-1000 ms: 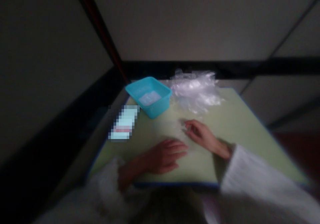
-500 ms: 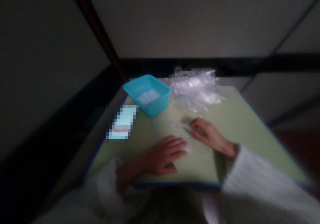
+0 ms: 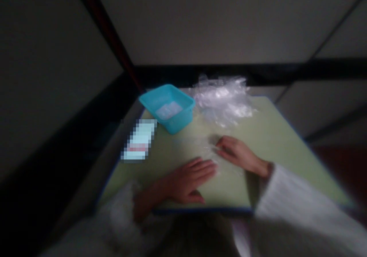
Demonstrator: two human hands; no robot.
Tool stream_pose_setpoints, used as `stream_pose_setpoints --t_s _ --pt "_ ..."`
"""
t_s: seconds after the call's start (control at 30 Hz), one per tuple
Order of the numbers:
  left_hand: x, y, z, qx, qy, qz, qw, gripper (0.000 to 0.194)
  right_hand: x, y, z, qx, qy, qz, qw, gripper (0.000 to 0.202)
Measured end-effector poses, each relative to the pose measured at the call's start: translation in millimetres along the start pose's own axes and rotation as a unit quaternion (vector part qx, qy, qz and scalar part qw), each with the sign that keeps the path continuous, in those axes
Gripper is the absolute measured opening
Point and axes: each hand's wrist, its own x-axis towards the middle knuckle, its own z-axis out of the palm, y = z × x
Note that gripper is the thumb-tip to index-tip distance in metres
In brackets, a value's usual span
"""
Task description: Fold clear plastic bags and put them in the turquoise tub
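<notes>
A thin clear plastic bag lies flat on the pale green table, its outline faint and blurred. My left hand rests palm down on its near side, with fingers stretched out and the thumb apart. At the bag's right side is my right hand, its thumb and fingers pinched together on the plastic. Beyond the hands, a heap of crumpled clear plastic bags shines at the table's far edge.
A turquoise plastic basket with whitish flat packets inside stands at the back left. A pixelated, bright phone-like rectangle lies by the left edge of the table. A wall rises behind.
The gap between my right thumb and fingers has narrowed to a pinch. My left hand has slid very slightly right, still flat. The view has shifted a little.
</notes>
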Motion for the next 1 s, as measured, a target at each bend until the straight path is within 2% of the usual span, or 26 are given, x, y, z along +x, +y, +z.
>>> stream_pose_setpoints --t_s 0.33,0.7,0.83,1.0 --pt "-0.2 1.3 -0.6 0.003 -0.012 -0.008 1.000 0.077 -0.1 5.2 2.6 -0.008 -0.008 -0.003 1.000 0.020" --pt "-0.6 2.4 0.8 -0.011 0.009 -0.015 1.000 0.079 -0.9 5.0 3.9 -0.030 -0.028 0.011 0.999 0.018" --pt "1.2 3.2 -1.4 -0.012 -0.006 -0.010 1.000 0.080 -2.3 10.3 5.4 -0.035 -0.012 0.026 0.999 0.018" --pt "-0.1 1.9 1.1 -0.019 -0.010 -0.015 1.000 0.077 -0.9 6.4 9.3 -0.042 -0.005 -0.002 0.999 0.033"
